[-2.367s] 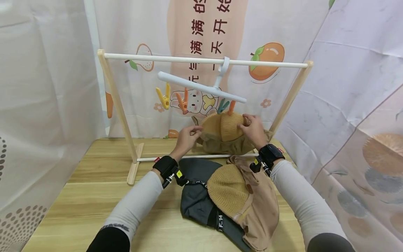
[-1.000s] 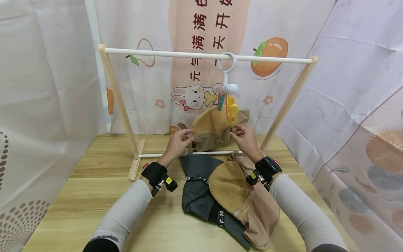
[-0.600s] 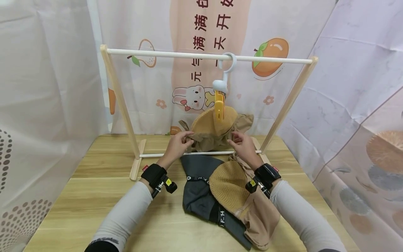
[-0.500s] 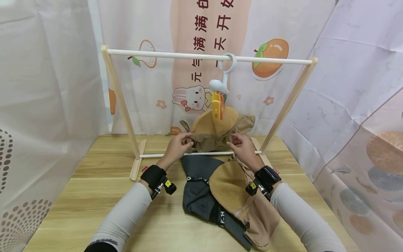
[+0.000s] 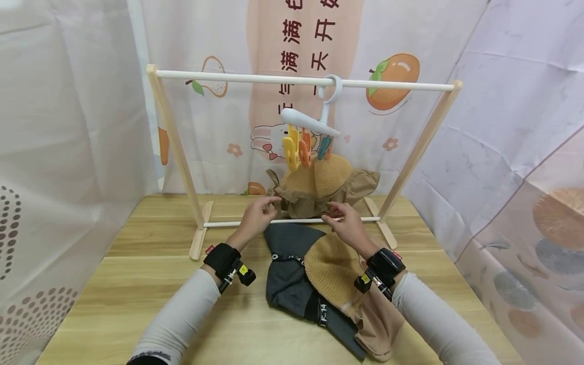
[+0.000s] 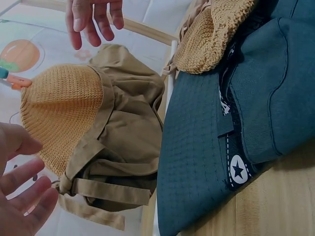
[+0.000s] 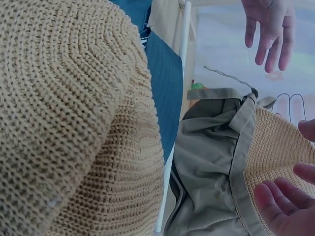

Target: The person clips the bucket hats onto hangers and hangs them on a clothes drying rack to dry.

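A sun hat with a tan knitted brim and brown cloth crown (image 5: 306, 200) hangs below a pale blue hanger (image 5: 310, 121), its knitted edge up at an orange clip (image 6: 18, 81). My left hand (image 5: 257, 219) is just in front of the hat's left side, fingers loosely spread, holding nothing. My right hand (image 5: 349, 228) is before its right side, also holding nothing, thumb and fingers apart. In the left wrist view, a cloth strap (image 6: 112, 191) dangles from the hat near the left hand. Yellow (image 5: 291, 149), orange (image 5: 304, 151) and teal (image 5: 324, 147) clips show on the hanger.
A rack with a white top rod (image 5: 242, 78) and wooden legs stands at the back of the wooden table (image 5: 137, 284). In front of it lie a dark grey hat (image 5: 292, 289) and, overlapping it, another tan knitted-brim hat (image 5: 330, 268). Printed curtains (image 5: 68, 126) close in the sides.
The hanger has swung round and the hat has turned with it. Both hands have come down from the hat's brim and away; earlier the right fingers were at its edge.
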A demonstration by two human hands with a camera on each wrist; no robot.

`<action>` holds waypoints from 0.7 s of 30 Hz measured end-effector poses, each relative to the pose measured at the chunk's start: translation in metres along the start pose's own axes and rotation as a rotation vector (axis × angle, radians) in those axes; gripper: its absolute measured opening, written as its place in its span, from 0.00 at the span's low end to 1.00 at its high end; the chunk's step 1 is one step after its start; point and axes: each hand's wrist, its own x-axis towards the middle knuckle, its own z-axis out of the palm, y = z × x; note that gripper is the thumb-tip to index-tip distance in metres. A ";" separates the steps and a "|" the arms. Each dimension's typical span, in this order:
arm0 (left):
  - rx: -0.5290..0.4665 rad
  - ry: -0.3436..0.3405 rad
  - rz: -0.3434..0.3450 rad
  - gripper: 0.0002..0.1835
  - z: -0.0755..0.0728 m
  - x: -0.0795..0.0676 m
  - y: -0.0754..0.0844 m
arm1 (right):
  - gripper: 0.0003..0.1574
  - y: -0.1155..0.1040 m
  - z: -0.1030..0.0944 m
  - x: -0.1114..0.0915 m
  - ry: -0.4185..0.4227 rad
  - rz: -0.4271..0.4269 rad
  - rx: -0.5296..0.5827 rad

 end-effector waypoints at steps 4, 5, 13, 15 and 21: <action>-0.003 -0.025 -0.017 0.22 -0.001 -0.003 -0.002 | 0.29 -0.004 0.003 -0.002 -0.019 0.000 -0.007; 0.002 -0.032 -0.018 0.23 -0.001 -0.004 -0.003 | 0.29 -0.005 0.004 -0.004 -0.025 -0.004 -0.011; 0.026 -0.118 -0.031 0.29 0.001 -0.013 -0.009 | 0.29 -0.008 0.014 -0.016 -0.063 -0.039 -0.078; 0.023 -0.137 -0.024 0.29 0.001 -0.016 -0.009 | 0.30 -0.010 0.018 -0.018 -0.085 -0.045 -0.092; 0.033 -0.159 0.037 0.28 0.001 -0.024 -0.014 | 0.31 -0.016 0.028 -0.025 -0.145 -0.041 -0.107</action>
